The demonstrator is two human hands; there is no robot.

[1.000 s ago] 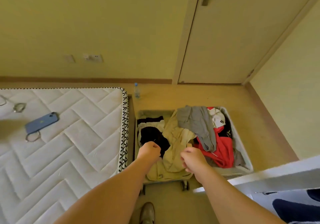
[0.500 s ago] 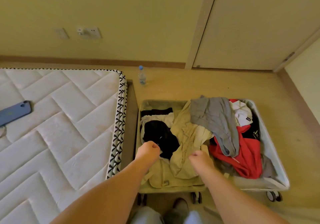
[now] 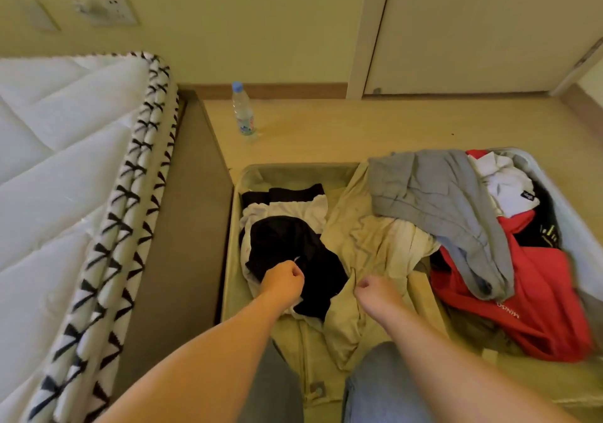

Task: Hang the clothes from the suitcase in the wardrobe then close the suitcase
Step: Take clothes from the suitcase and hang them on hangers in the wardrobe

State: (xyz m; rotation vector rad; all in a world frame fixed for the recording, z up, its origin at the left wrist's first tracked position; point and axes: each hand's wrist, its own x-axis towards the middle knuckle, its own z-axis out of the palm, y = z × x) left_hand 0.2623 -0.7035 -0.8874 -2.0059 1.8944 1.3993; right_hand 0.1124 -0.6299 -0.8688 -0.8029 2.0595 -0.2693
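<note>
Hands: both have dropped closer to the clothes than half a second ago, and the phone on the bed has left my view.
Left hand [image 3: 282, 280]: curled into a fist over the black garment [image 3: 284, 243]; I cannot tell whether it pinches cloth.
Right hand [image 3: 375, 290]: curled against the beige garment [image 3: 368, 243]; its grip is hidden from me.
Suitcase [image 3: 293, 172]: lies open on the floor, full of clothes, just beside the bed.
Right half: grey garment [image 3: 434, 194] draped over the red garment [image 3: 538, 279].
Beyond: water bottle [image 3: 243, 110] upright near the wall; mattress [image 3: 49, 161] at left.
</note>
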